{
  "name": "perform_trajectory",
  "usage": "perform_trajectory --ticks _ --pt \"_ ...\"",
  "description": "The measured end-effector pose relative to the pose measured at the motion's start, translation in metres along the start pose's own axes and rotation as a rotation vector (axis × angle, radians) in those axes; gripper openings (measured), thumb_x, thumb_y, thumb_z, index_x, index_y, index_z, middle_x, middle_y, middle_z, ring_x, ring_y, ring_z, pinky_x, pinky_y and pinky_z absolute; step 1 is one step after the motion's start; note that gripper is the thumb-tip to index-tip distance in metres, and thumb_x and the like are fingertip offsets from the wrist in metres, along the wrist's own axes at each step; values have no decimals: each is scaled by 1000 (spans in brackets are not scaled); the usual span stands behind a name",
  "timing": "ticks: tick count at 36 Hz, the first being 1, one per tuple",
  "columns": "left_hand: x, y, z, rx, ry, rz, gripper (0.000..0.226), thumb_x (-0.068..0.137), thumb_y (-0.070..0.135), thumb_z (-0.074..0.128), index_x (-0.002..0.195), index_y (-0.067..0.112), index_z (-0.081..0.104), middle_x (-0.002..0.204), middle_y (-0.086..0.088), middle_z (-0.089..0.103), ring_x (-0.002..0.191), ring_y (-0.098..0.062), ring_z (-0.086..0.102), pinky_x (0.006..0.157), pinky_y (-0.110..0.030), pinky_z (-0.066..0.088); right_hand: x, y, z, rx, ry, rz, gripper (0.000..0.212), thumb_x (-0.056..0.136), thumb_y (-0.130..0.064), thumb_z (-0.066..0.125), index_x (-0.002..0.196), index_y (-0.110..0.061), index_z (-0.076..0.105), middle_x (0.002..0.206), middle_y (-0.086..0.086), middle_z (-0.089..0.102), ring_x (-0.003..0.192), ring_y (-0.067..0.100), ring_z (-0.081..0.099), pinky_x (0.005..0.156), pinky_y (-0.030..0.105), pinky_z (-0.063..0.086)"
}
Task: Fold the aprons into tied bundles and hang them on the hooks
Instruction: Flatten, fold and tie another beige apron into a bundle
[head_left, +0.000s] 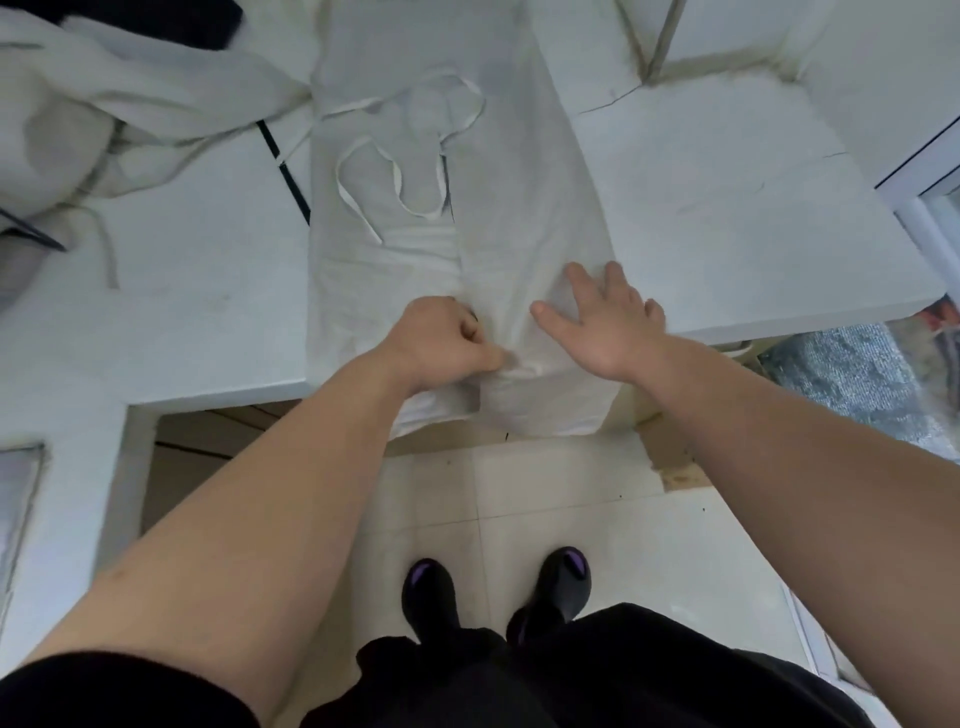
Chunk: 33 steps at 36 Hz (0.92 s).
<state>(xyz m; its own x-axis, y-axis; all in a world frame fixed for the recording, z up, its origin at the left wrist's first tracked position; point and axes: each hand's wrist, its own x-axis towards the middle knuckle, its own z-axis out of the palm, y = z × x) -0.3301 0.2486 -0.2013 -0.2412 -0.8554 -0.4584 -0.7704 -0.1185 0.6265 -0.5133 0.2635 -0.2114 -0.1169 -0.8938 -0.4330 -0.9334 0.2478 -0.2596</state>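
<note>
Black shoes with purple patches (428, 592) stand on the pale tiled floor (571, 493) below, and two bare forearms reach forward from them to the white counter (727, 208).

On that counter lies the white cloth apron (519, 182), already folded lengthwise into a narrow strip. Its long axis runs straight away from the person, the far end pointing toward the back of the counter and the near end drooping over the front edge. Its thin white tie straps (415, 156) lie in loose loops on top, about midway along.

The left hand (447, 340) is curled tight, fingers and thumb pinching the cloth where the two folded panels meet near the front edge. The right hand (608, 322) lies flat with fingers spread, pressing on the right panel and holding nothing.

This looks like the folding step — the lengthwise fold being smoothed and set, with the bundle not yet made. The next move likely calls for doubling or rolling the strip along its length from the near end, keeping the edges aligned and the straps free for tying.

A heap of crumpled white cloth (130, 104) — perhaps more aprons — sits at the far left. No hooks are in view.
</note>
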Motion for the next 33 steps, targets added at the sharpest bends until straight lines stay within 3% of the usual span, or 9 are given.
perform_trajectory --ticks 4,7,14,16,19,21,24,28,33 --pt "-2 -1 3 198 39 -55 31 72 44 74 55 24 59 75 5 63 88 -18 54 74 -26 42 4 9 3 -167 -60 -53 87 82 -77 33 150 -35 -2 159 8 -10 144 33 5 116 47 2" --pt "-4 2 7 338 87 -124 29 77 53 64 61 30 58 77 11 55 101 -22 44 79 -32 33 5 12 3 -185 -68 -65 90 80 -79 32 150 -35 -2 159 6 -11 145 32 2 117 47 -1" --pt "-15 4 23 434 239 -201 32 75 52 68 58 30 52 97 1 45 108 -27 37 82 -34 27 5 16 0 -196 -41 -93 90 78 -80 36 150 -35 5 159 5 -4 145 29 7 116 44 2" --pt "-18 1 28 361 314 -167 24 74 48 72 75 30 56 106 -1 43 115 -28 38 86 -35 29 5 18 -2 -204 -47 -109 91 78 -80 38 150 -35 7 159 6 -3 144 30 9 116 43 3" --pt "-24 -3 33 184 440 -62 58 77 47 71 127 26 50 139 -3 37 131 -24 33 103 -37 26 5 19 -5 -218 -19 -120 89 77 -79 41 149 -33 14 158 7 3 142 32 13 115 45 8" --pt "-25 -4 34 256 366 37 69 88 50 58 148 32 28 158 -3 16 143 -20 19 113 -41 18 3 16 -6 -224 59 -154 88 77 -77 43 148 -33 16 158 6 3 143 31 9 115 48 5" --pt "-21 -6 36 492 105 20 62 98 54 31 152 37 7 162 1 -5 148 -18 -2 119 -44 4 1 12 -4 -186 54 -231 78 85 -71 36 150 -36 11 159 5 -1 145 28 4 116 46 0" --pt "-16 -8 35 498 112 -29 56 99 54 26 151 39 12 162 6 -1 148 -16 -2 118 -41 5 2 17 1 -250 -75 -195 75 88 -71 23 151 -35 2 160 6 -7 146 26 2 117 41 0" --pt "-18 -15 24 477 199 -147 51 99 52 26 148 39 22 160 6 9 147 -17 7 114 -44 16 5 14 -10 -230 -105 -163 79 89 -69 29 151 -27 6 160 7 -2 146 27 9 116 40 9"
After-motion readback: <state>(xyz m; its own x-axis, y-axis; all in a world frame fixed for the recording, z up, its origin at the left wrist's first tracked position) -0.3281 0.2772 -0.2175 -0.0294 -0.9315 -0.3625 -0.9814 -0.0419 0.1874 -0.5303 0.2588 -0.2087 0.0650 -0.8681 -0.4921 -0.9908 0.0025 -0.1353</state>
